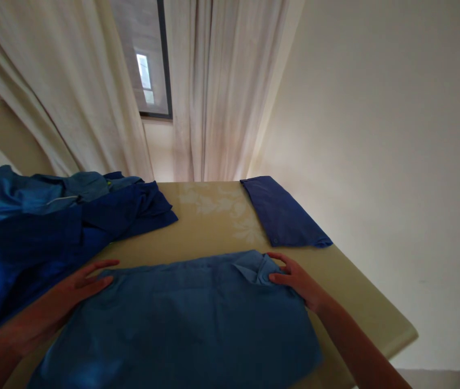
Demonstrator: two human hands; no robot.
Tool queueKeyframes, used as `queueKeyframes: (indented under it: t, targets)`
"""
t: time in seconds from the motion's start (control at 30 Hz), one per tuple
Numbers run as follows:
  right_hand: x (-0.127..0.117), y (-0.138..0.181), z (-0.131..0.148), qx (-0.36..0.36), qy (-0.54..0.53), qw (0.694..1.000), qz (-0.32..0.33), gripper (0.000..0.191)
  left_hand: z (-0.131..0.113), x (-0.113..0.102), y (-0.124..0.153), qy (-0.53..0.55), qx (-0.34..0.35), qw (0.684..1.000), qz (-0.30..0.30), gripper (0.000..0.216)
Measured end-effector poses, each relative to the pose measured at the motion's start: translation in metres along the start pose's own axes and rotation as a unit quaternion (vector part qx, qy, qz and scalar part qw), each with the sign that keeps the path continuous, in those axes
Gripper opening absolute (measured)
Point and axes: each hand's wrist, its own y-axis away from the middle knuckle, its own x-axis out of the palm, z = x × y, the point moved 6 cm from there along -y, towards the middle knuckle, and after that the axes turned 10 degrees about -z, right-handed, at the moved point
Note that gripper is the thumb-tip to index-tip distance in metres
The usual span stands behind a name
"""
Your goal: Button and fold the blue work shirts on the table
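Observation:
A teal-blue garment (197,319) spreads across the near side of the table, its far edge running between my two hands. At its far left corner, my left hand (84,283) has the thumb over the cloth edge, while the index finger stretches out past it. My right hand (292,278) pinches the far right corner, where the fabric is bunched and folded over. The lower right edge of the cloth is slightly blurred. Its nearest part runs out of view at the bottom.
A heap of dark blue clothes (51,237) with a lighter blue garment (14,192) on top lies at the left. A folded navy garment (286,213) rests at the table's far right edge. Beyond the patterned beige tabletop (213,216) hang curtains (230,92); a wall (395,162) stands right.

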Motion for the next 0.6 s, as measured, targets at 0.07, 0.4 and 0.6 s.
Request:
queueKeyframes:
  t: [0.07,0.4,0.6]
  targets:
    - [-0.009,0.011,0.010,-0.022,0.018,0.999,0.015,0.073,-0.007,0.020,0.001,0.029,-0.016,0.995,0.089,0.079]
    - [-0.133,0.065,0.081,-0.057,0.206,0.975,-0.057,0.054,-0.003,0.160,0.029,-0.082,0.126,0.920,0.362,0.056]
    - [-0.188,-0.024,0.277,-0.282,0.428,0.834,-0.202,0.026,-0.008,0.300,0.074,0.084,0.117,0.904,0.402,0.052]
